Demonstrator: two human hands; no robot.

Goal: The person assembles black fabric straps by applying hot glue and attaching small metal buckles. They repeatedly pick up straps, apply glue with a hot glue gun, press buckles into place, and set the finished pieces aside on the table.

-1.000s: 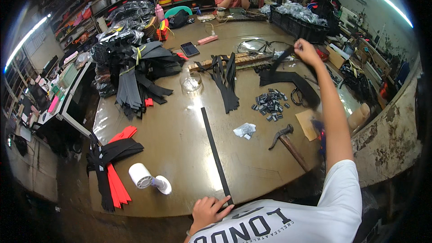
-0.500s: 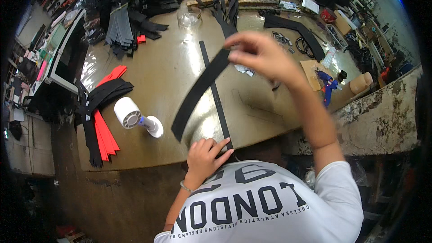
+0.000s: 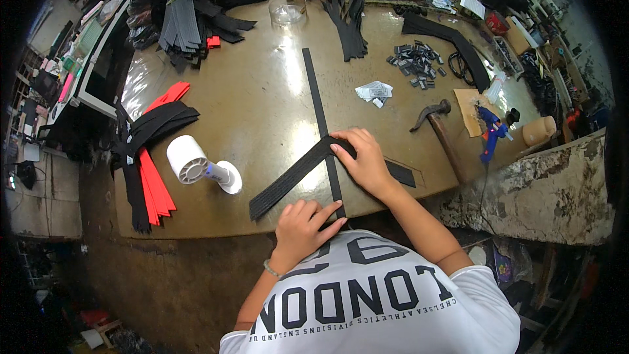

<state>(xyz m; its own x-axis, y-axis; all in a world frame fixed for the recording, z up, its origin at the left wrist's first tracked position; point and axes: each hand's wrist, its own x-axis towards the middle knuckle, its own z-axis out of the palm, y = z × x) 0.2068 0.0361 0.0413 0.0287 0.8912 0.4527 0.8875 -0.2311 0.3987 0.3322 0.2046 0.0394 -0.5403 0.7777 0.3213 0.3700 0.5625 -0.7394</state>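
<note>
A narrow black strip (image 3: 316,101) runs across the tabletop toward me. At its near end, by the table edge, my left hand (image 3: 303,228) holds it with thumb and forefinger, the other fingers curled. A wider black ribbed strap (image 3: 288,180) lies across the strip, bent at the crossing, its other end (image 3: 401,174) showing to the right of my hand. My right hand (image 3: 360,162) is closed on the strap at this bend, thumb and fingertips pressing it down over the strip. Part of the strap is hidden under the hand.
On the left stand a white handheld fan (image 3: 190,160) and black and red straps (image 3: 152,190). Right are a hammer (image 3: 445,137), white labels (image 3: 375,92), small dark clips (image 3: 418,62) and a blue glue gun (image 3: 490,132). A big strap pile (image 3: 187,26) and clear round container (image 3: 287,12) lie farther back.
My right hand has come down from above the table, bringing the wider strap onto the narrow strip. My left hand has stayed at the strip's near end.
</note>
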